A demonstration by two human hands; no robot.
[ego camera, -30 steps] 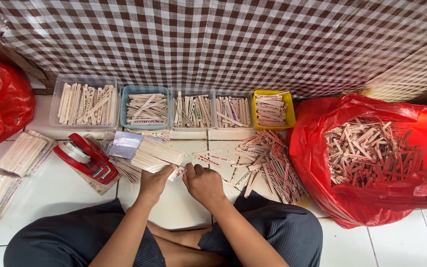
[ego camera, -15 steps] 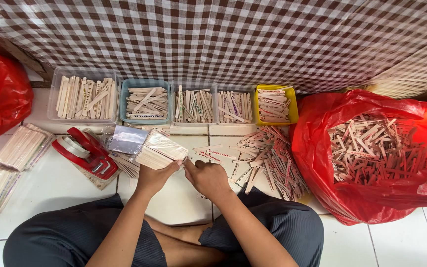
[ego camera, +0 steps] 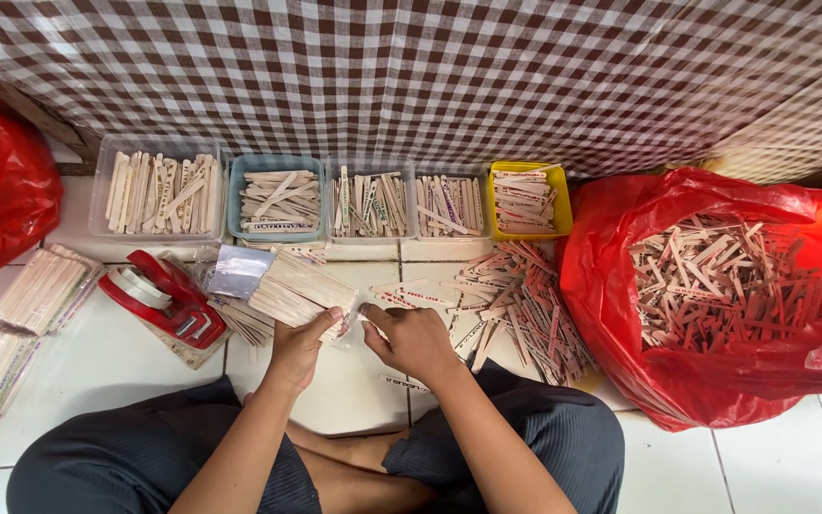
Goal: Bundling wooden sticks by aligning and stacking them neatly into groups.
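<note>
The left hand [ego camera: 299, 345] is closed around a stack of flat wooden sticks [ego camera: 302, 288], fingers wrapped over its near end, so the bundle juts away from the grip toward the trays. A second ago that hand held only a loose fan of sticks low over the floor; half a second ago the stack had grown and lifted, and now it sits squared up and tilted, one corner just beside the plastic sleeve [ego camera: 236, 270]. The sticks look gathered into one tidy block rather than spread, which I judge to mean the collecting step is about done for this batch.

The right hand [ego camera: 413, 338] has stayed close on the other side of the grip. Its thumb and fingers are pinched together at the stack's near corner, but whether they hold a single stick or only touch the bundle I cannot tell.

Beyond the grip lies a row of trays [ego camera: 276, 198] filled with sorted sticks. To the right of the hands lies a loose pile [ego camera: 523, 306], and further out a red bag [ego camera: 715, 305] full of more. To the left of the grip sits a red tape dispenser [ego camera: 164, 297].
</note>
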